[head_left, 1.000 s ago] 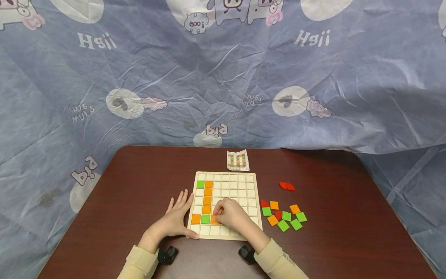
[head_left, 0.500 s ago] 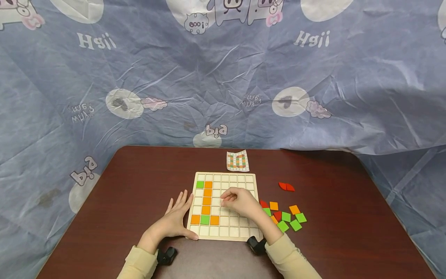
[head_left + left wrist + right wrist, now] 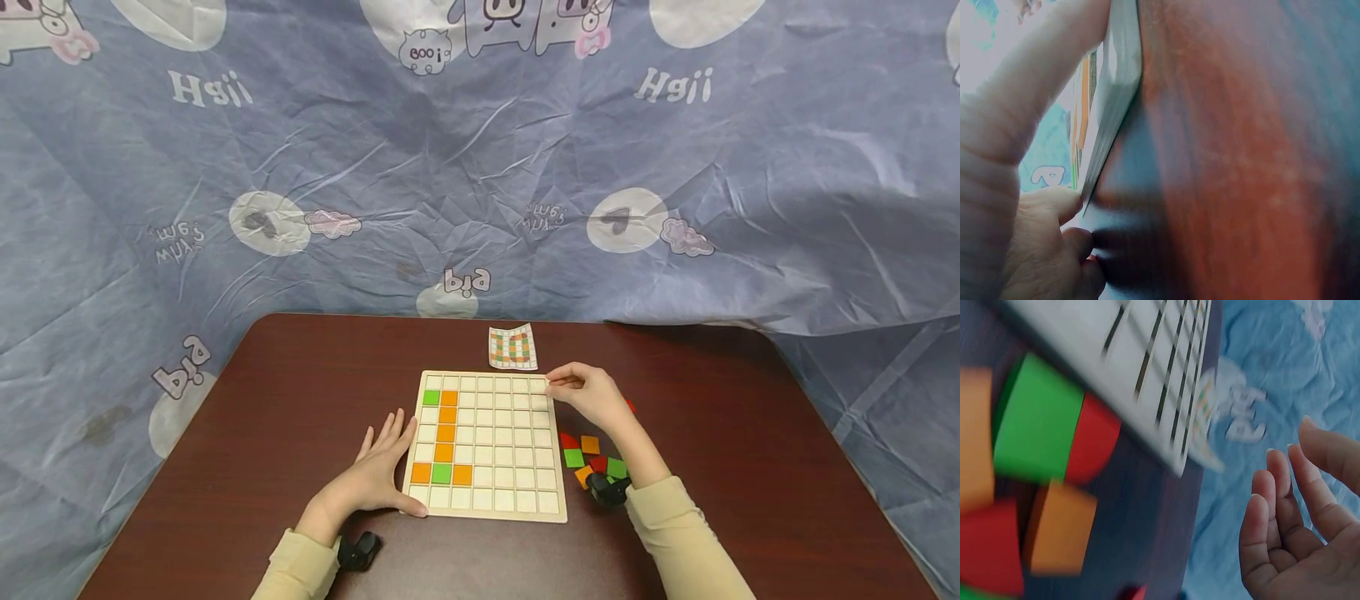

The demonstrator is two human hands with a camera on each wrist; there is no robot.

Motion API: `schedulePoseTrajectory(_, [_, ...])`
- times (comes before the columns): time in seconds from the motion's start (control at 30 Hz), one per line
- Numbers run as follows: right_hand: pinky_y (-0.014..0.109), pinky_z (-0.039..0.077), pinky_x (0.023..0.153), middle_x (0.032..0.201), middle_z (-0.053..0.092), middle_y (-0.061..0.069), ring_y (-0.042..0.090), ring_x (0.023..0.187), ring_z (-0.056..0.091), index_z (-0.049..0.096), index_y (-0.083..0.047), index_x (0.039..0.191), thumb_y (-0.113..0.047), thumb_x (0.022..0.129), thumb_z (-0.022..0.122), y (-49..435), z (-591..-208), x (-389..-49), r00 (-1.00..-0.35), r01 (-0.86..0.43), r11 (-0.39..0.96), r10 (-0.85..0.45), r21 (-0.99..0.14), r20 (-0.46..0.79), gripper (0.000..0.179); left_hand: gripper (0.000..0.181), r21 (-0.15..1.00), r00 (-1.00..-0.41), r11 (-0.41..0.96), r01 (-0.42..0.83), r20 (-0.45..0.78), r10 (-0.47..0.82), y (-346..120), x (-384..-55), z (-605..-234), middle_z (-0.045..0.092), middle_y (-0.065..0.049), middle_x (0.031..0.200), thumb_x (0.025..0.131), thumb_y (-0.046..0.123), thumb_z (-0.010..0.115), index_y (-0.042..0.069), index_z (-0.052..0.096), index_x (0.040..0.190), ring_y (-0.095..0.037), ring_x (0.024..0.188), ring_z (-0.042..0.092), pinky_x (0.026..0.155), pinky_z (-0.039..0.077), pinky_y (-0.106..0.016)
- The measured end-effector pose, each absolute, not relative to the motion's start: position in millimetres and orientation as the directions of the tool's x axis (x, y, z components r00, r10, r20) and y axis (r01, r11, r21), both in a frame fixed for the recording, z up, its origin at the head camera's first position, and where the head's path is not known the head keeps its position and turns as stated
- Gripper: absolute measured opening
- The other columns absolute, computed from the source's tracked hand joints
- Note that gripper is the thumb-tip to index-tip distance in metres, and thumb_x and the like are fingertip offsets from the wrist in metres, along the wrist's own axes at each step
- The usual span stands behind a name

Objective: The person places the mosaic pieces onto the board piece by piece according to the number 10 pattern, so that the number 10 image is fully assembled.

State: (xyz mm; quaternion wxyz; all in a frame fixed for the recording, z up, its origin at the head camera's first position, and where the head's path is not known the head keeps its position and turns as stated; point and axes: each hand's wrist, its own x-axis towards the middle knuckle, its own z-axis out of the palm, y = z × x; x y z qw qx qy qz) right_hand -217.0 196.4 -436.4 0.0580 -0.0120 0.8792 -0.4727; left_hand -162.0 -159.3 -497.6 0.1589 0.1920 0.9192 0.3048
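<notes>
A pale wooden grid board (image 3: 504,435) lies flat in the head view. My left hand (image 3: 377,473) rests along its left edge, fingers spread and the thumb at the near left corner. In the left wrist view the thumb and fingers touch the board's side (image 3: 1113,81). Orange squares, such as one orange tile (image 3: 462,475), and green ones, such as a green tile (image 3: 442,473), sit in its left columns. My right hand (image 3: 592,396) hovers by the far right corner. Its fingers are loosely bent, and the right wrist view shows nothing between them.
Loose tiles lie right of the board, including a green square (image 3: 573,458), an orange square (image 3: 590,445) and a red quarter-round piece (image 3: 568,440); the right forearm covers others. A pattern card (image 3: 513,347) lies beyond the board. A printed cloth (image 3: 480,208) hangs behind the table.
My right hand has let go of the orange tile in the lower left of the grid and moved away to the far right corner. The left hand stays in place.
</notes>
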Motion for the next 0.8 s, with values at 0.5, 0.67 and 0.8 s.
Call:
schedulePoseTrajectory(0.5, [0.048, 0.049, 0.098, 0.126, 0.065, 0.021, 0.036, 0.113, 0.061, 0.062, -0.001, 0.127, -0.03, 0.096, 0.064, 264.4, -452.5, -226.0, -0.989, 0.137, 0.569, 0.035, -0.811, -0.143, 0.043, 0.139, 0.615, -0.878, 0.744, 0.261, -0.17, 0.448, -160.2, -161.9, -500.8, -0.002, -0.022, 0.164, 0.055, 0.049, 0.094, 0.004, 0.012, 0.158, -0.039, 0.153, -0.003, 0.119, -0.005, -0.062])
schedulePoseTrajectory(0.67, [0.047, 0.05, 0.097, 0.121, 0.067, 0.022, 0.034, 0.108, 0.063, 0.064, 0.001, 0.123, -0.023, 0.094, 0.067, 271.9, -461.3, -228.1, -0.99, 0.132, 0.602, 0.044, -0.788, -0.132, 0.037, 0.139, 0.61, -0.877, 0.747, 0.264, -0.17, 0.449, -159.6, -162.7, -501.1, -0.002, -0.022, 0.164, 0.055, 0.049, 0.094, 0.004, 0.012, 0.158, -0.038, 0.153, -0.003, 0.119, -0.005, -0.062])
schedulePoseTrajectory(0.8, [0.043, 0.054, 0.091, 0.116, 0.068, 0.023, 0.032, 0.101, 0.066, 0.066, 0.003, 0.119, -0.018, 0.092, 0.07, 276.0, -467.0, -228.9, -0.991, 0.118, 0.641, 0.034, -0.759, -0.126, 0.035, 0.139, 0.604, -0.878, 0.752, 0.264, -0.173, 0.447, -158.8, -163.0, -501.3, -0.001, -0.023, 0.164, 0.055, 0.049, 0.094, 0.004, 0.012, 0.158, -0.039, 0.153, -0.003, 0.119, -0.005, -0.062])
